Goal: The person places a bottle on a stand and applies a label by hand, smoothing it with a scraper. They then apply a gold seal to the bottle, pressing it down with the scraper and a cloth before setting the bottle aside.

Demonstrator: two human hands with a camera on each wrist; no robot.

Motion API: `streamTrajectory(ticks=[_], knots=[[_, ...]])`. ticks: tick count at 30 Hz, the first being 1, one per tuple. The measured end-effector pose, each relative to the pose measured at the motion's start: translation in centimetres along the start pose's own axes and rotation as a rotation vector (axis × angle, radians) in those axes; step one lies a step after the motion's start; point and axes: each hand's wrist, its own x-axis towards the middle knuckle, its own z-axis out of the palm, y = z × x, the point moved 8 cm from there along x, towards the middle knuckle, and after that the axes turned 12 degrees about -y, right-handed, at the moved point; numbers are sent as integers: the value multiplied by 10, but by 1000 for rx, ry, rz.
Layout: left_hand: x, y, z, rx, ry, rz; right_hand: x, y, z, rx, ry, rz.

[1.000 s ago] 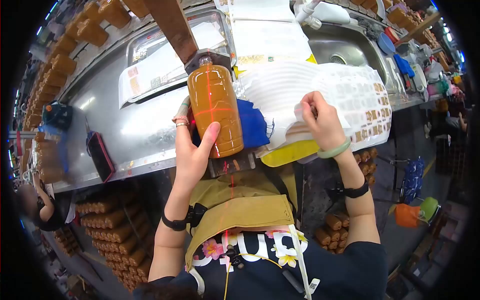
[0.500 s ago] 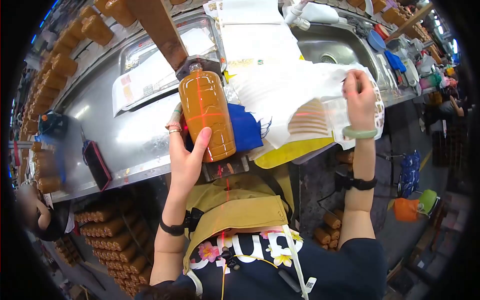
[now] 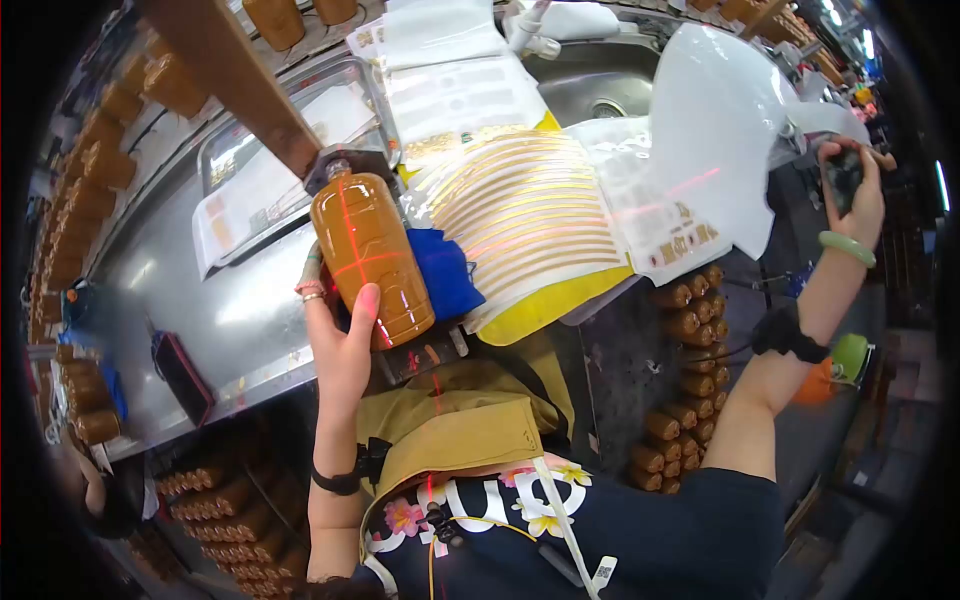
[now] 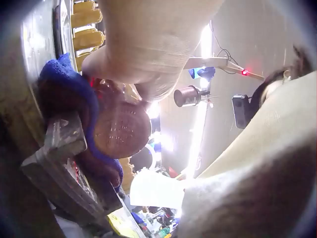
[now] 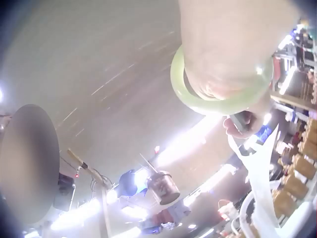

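Since half a second ago the right hand (image 3: pixel 850 185) has swung far out to the right and pinches a white sheet (image 3: pixel 715 130), peeled up off the sticker sheet (image 3: pixel 520 215) on the counter (image 3: pixel 190 300). Left hand (image 3: pixel 340 345) grips the amber bottle (image 3: pixel 370 255), lying in its jig beside a blue cloth (image 3: pixel 445 275).

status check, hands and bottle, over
Left hand grips amber bottle in the jig. Right hand pinches white backing sheet, lifted off label sheet. Nothing blocking.
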Motion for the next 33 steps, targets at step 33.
streamTrajectory(ticks=[33], knots=[[0, 5, 4, -18, 0, -77, -225, 261, -327, -571, 699, 379]])
